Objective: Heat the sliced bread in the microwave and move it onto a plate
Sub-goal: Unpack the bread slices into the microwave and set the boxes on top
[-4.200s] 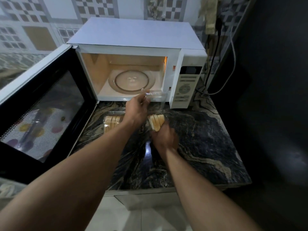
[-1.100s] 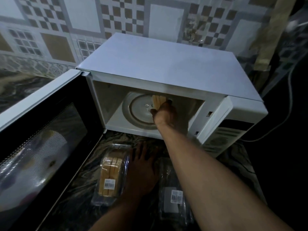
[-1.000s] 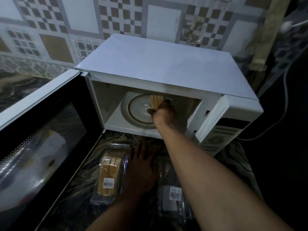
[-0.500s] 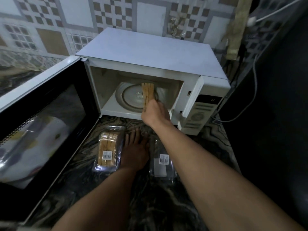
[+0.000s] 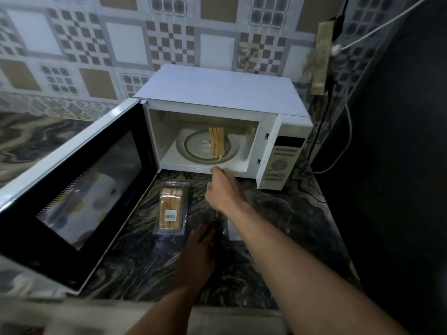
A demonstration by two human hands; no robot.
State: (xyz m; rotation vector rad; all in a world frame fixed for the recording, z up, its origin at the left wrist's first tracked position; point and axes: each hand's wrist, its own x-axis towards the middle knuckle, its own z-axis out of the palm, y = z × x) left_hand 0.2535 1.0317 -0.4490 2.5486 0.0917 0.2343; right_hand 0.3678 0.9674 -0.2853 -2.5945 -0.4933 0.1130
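Tan bread slices (image 5: 217,141) on turntable (image 5: 193,149), beyond empty slack right grip (image 5: 224,191); left grip (image 5: 197,251) flat

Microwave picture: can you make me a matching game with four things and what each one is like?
Things:
1. bread slices
2. bread packet
3. microwave door
4. right hand

Descriptions:
A. swung wide open
B. empty, just outside the microwave
C. on the glass turntable
D. lying on the countertop, barcode label up

Pairs: 1-C, 2-D, 3-A, 4-B
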